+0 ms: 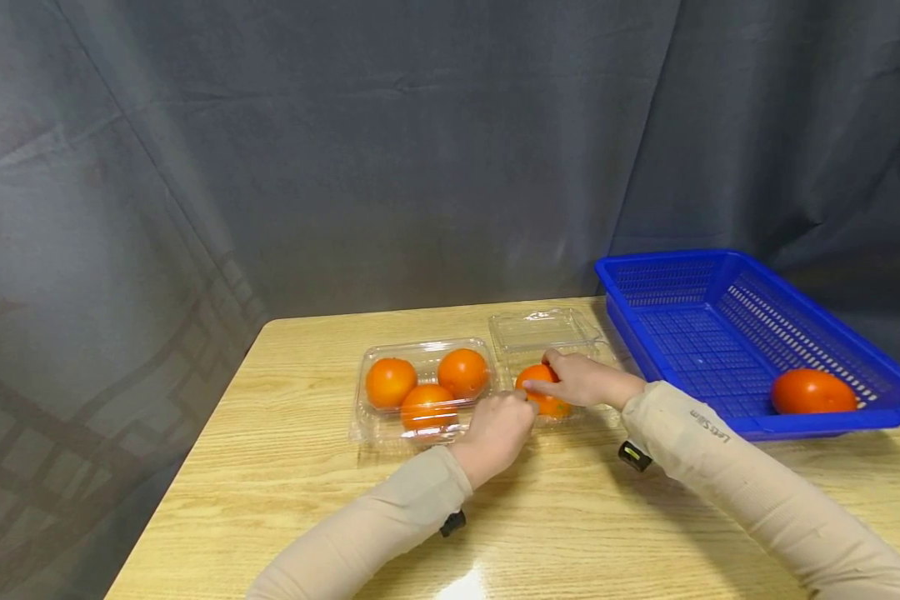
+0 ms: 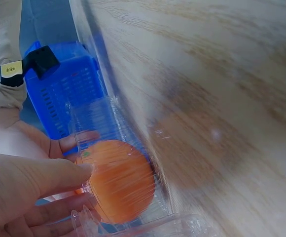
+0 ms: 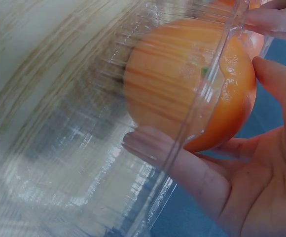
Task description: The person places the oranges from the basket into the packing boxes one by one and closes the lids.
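Note:
An orange with a small green stem spot sits in the right clear plastic clamshell container, whose lid lies folded back. My right hand grips this orange, fingers around its upper and right side; in the right wrist view the thumb shows at its lower side, just inside the rim. At the container's front left corner my left hand pinches the rim, its thumb close by the orange. Left of the hands, a second clear clamshell container contains three oranges.
A blue plastic basket stands at the table's right side, with one orange-red round fruit in its near right corner. Both containers rest on the wooden table. A grey curtain hangs behind the table's far edge.

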Motion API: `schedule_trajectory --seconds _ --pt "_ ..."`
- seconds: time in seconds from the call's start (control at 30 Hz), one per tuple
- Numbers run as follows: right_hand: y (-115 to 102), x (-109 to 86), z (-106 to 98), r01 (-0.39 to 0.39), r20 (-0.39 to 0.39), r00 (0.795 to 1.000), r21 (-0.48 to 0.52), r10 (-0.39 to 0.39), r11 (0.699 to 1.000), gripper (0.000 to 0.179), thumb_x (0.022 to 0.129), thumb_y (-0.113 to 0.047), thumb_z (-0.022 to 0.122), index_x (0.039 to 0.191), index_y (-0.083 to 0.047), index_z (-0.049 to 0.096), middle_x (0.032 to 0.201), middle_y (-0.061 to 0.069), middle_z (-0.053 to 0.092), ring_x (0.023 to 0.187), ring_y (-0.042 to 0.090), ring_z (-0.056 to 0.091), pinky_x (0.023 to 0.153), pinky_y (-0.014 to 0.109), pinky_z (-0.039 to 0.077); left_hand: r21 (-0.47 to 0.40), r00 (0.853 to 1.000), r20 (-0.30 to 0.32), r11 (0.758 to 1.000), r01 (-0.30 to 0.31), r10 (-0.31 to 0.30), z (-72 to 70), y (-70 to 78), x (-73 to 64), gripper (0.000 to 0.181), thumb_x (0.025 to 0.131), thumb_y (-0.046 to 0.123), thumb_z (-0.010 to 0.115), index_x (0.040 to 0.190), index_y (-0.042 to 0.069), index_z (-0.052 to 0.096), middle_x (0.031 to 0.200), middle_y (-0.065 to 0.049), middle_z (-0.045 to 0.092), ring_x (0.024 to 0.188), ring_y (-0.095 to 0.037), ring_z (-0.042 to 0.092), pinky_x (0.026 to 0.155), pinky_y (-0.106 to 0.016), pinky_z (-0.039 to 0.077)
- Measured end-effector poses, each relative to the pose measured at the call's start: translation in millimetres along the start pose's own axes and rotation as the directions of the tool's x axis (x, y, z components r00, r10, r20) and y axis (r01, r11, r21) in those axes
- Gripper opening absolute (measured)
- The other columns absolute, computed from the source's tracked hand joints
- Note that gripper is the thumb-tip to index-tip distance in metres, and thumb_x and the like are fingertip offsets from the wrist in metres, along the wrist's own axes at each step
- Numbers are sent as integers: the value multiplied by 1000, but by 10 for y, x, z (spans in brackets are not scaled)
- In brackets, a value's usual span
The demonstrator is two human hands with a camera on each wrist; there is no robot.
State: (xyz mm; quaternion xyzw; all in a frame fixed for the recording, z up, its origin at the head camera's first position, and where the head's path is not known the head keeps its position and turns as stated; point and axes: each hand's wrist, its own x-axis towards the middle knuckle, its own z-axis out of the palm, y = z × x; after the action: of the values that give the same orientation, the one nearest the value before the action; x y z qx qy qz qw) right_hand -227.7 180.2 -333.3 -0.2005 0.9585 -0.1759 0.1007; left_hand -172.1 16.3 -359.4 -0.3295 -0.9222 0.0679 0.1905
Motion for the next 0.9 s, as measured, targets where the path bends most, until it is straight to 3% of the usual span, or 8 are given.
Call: schedule_trajectory --seconds 0.53,0.9 --pt "-2 -3 15 -4 6 1000 -11 4 1000 42 92 -44 53 95 -2 47 74 6 54 65 19 52 60 28 41 2 1000 -20 1000 -8 9 6 -1 -3 4 82 24 70 81 20 69 74 7 65 62 -5 62 48 -17 49" --pt "14 -11 13 6 19 1000 -11 -6 1000 48 93 -44 51 109 1 48 83 10 60 72 21 56 66 33 47 -3 1000 4 1000 -5 5 6 0 5 5 84 26 69 82 21 69 75 7 65 63 -5 63 49 -17 49"
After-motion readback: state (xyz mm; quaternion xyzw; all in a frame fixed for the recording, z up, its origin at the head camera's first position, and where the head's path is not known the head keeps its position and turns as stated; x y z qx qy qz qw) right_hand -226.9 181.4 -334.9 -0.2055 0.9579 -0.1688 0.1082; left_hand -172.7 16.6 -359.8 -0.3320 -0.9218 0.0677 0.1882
